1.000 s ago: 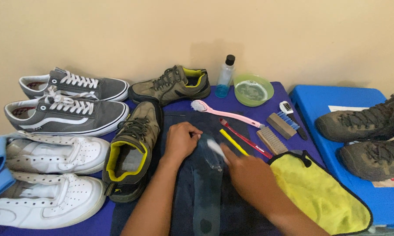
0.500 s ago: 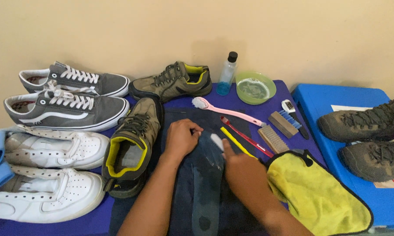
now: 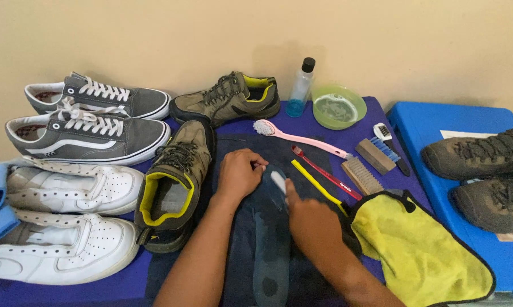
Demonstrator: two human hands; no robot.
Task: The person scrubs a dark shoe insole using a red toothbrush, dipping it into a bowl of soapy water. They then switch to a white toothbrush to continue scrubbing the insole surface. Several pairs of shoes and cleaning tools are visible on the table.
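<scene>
We held our left hand [image 3: 239, 173] curled, fingers [image 3: 258, 165] bent inward, forearm reaching forward; our right hand [image 3: 313, 219] lay knuckles-up just beside it, fingers closed.

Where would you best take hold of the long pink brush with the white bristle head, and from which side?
Probably by the bare middle of the long pink brush, coming from above. It lies flat on the dark mat; the bristle head points left, and the far end sits close to the wooden brush, so the middle leaves fingers the most room.
</scene>
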